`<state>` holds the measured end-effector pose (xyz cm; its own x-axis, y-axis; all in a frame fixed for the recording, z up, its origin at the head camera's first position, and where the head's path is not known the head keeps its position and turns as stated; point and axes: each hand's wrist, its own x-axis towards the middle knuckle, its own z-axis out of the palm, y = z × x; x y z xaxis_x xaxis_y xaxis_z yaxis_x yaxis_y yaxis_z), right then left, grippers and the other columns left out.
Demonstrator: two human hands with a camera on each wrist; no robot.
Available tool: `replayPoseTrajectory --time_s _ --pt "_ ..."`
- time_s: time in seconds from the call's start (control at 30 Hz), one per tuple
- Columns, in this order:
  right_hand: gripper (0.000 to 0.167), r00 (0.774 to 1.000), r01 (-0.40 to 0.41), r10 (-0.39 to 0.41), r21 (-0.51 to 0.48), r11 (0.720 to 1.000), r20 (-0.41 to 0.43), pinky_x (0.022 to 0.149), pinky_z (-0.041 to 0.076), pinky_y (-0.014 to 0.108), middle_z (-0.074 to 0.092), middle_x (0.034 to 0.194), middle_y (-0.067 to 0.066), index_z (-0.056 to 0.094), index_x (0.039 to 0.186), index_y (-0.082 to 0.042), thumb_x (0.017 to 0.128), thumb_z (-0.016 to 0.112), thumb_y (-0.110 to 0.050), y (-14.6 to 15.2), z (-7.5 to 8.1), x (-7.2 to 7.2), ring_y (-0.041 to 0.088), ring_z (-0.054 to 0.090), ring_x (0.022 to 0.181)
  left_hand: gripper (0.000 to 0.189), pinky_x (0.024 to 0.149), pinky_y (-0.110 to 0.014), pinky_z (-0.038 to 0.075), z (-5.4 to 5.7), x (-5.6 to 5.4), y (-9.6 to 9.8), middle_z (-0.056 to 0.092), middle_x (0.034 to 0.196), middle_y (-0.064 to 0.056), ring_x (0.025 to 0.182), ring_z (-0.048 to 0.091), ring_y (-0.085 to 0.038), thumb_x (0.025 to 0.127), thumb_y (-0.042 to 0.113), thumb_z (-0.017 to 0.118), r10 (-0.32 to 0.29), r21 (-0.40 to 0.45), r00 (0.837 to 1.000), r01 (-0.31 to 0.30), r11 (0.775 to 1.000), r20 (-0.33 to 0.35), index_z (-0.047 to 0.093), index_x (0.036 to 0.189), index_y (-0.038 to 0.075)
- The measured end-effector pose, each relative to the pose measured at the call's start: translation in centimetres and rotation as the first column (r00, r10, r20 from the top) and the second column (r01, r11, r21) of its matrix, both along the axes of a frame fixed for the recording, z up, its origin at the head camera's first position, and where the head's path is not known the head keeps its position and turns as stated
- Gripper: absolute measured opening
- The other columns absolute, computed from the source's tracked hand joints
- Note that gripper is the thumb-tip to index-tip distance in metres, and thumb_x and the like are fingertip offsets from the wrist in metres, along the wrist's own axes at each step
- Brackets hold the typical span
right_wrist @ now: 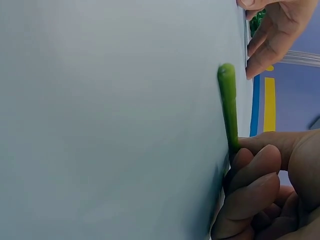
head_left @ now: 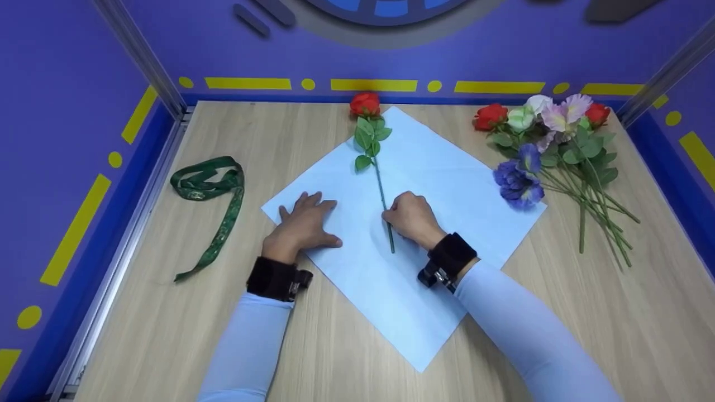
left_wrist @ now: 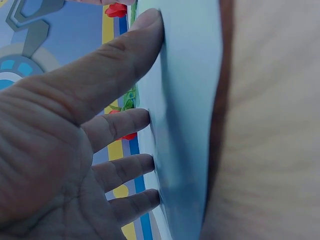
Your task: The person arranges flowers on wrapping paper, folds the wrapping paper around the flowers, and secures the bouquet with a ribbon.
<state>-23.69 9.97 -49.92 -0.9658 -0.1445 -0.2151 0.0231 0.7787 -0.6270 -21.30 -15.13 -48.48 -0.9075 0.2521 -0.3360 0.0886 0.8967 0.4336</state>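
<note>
A long-stemmed red rose (head_left: 365, 105) with green leaves lies over a light blue sheet of wrapping paper (head_left: 413, 312), its bloom beyond the paper's upper left edge. My right hand (head_left: 412, 218) pinches the lower stem between thumb and curled fingers. In the right wrist view the green stem end (right_wrist: 228, 95) sticks out past the fingertips, close over the paper. My left hand (head_left: 304, 223) rests on the paper's left corner with fingers spread. Its fingertips (left_wrist: 142, 162) press on the sheet in the left wrist view.
At the right lies a bunch of artificial flowers (head_left: 575, 139) in red, white, pink and purple, stems toward the front; a purple bloom (head_left: 518, 181) overlaps the paper's right corner. A dark green ribbon (head_left: 223, 223) lies loosely looped at the left. Blue panels (head_left: 391, 61) stand behind the table.
</note>
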Motion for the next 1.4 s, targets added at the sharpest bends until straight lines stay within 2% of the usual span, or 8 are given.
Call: replayPoseTrajectory --time_s 0.3,0.5,0.7,0.83,1.13,1.4 --pt "0.042 1.000 -0.008 0.008 -0.025 1.000 0.007 0.043 0.041 0.026 0.052 0.048 -0.004 0.055 0.056 -0.016 0.096 0.068 -0.017 0.1 -0.1 0.1 0.011 0.051 0.043 0.091 0.118 -0.083 0.003 -0.1 0.0 0.0 0.024 0.174 -0.017 0.163 0.008 -0.044 0.086 0.040 0.088 0.008 0.000 1.000 -0.008 1.000 0.001 0.044 0.162 0.016" --pt "0.031 0.999 -0.002 0.004 -0.041 0.999 0.035 0.044 0.044 0.027 0.058 0.053 -0.002 0.067 0.067 -0.010 0.097 0.069 -0.019 -0.1 0.1 0.1 0.012 0.056 0.044 0.091 0.119 -0.081 0.005 0.4 0.0 -0.2 0.023 0.175 -0.017 0.163 0.008 -0.043 0.087 0.041 0.087 -0.004 -0.020 1.000 0.004 1.000 0.028 0.042 0.163 0.017" --pt "0.035 0.999 -0.001 0.002 -0.025 1.000 0.043 0.044 0.044 0.027 0.057 0.051 -0.003 0.061 0.063 -0.013 0.097 0.067 -0.020 -0.1 0.1 0.1 0.012 0.056 0.043 0.086 0.118 -0.082 0.012 1.1 -0.3 -0.3 0.030 0.172 -0.017 0.161 0.018 -0.041 0.087 0.043 0.086 -0.020 -0.038 1.000 0.021 0.999 0.023 0.048 0.160 0.016" --pt "0.035 0.999 0.001 -0.001 -0.019 1.000 0.044 0.044 0.043 0.027 0.057 0.052 -0.003 0.062 0.063 -0.014 0.097 0.068 -0.020 -0.1 0.1 0.1 0.012 0.055 0.044 0.085 0.118 -0.082 0.016 1.2 -0.3 -0.1 0.031 0.171 -0.018 0.161 0.020 -0.042 0.087 0.041 0.086 -0.017 -0.034 1.000 0.018 0.999 0.016 0.049 0.159 0.016" --pt "0.027 0.997 0.008 -0.006 -0.029 1.000 0.075 0.046 0.045 0.027 0.062 0.058 -0.001 0.073 0.076 -0.008 0.099 0.068 -0.021 0.0 0.2 -0.2 0.012 0.058 0.047 0.094 0.119 -0.081 0.014 0.9 -0.4 0.3 0.026 0.172 -0.018 0.161 0.016 -0.043 0.086 0.045 0.088 0.008 -0.046 1.000 -0.007 0.999 0.011 0.041 0.163 0.016" --pt "0.029 0.997 0.015 -0.014 -0.007 1.000 0.078 0.046 0.044 0.027 0.060 0.057 -0.001 0.068 0.073 -0.010 0.099 0.068 -0.021 0.3 0.2 -0.7 0.013 0.057 0.047 0.095 0.119 -0.081 0.013 0.6 -0.9 0.7 0.023 0.173 -0.018 0.162 0.014 -0.043 0.087 0.044 0.086 0.001 -0.057 1.000 -0.001 0.998 0.009 0.039 0.164 0.016"
